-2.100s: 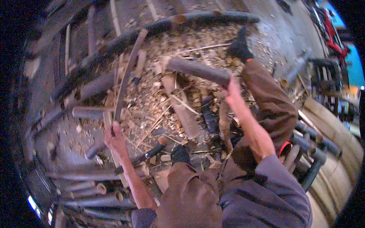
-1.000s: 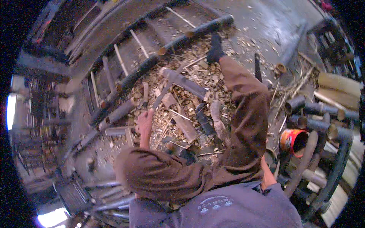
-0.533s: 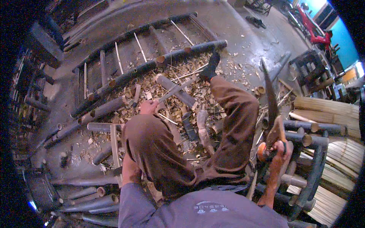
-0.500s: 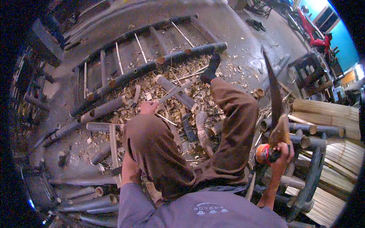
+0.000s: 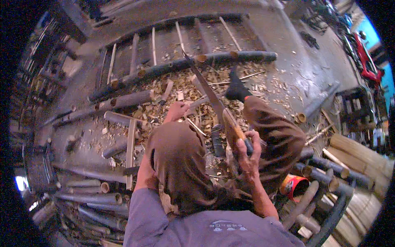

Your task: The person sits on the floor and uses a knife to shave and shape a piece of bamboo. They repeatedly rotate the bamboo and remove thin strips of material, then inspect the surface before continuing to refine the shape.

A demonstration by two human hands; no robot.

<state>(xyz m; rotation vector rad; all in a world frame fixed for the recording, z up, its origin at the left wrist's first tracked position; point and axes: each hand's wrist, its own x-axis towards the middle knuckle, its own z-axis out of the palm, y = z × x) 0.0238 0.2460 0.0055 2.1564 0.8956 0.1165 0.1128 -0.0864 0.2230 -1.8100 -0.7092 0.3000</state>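
My right hand (image 5: 249, 151) is closed around the handle of a long-bladed hand tool (image 5: 210, 94), between my knees. Its dark blade tapers to a curved tip pointing far left, and the handle is partly light wood; whether the edge has teeth I cannot tell. Beyond my left knee, my left hand (image 5: 177, 111) grips one end of a bamboo strip (image 5: 199, 101). The strip points away to the right, and the blade crosses above it in the picture; whether they touch is unclear. A bamboo piece (image 5: 199, 85) lies near the strip, partly hidden by the blade.
A ladder-like bamboo frame (image 5: 168, 68) lies on the floor ahead, with wood chips (image 5: 164, 101) scattered before it. Bamboo poles (image 5: 101, 198) are stacked at the left. At right are a red can (image 5: 290, 186), a bamboo stand (image 5: 335, 214) and pale slats (image 5: 349, 148).
My right hand has brought the long-bladed tool from beside the red can leftward, between my knees. My left hand keeps hold of the bamboo strip. The whole view has shifted.
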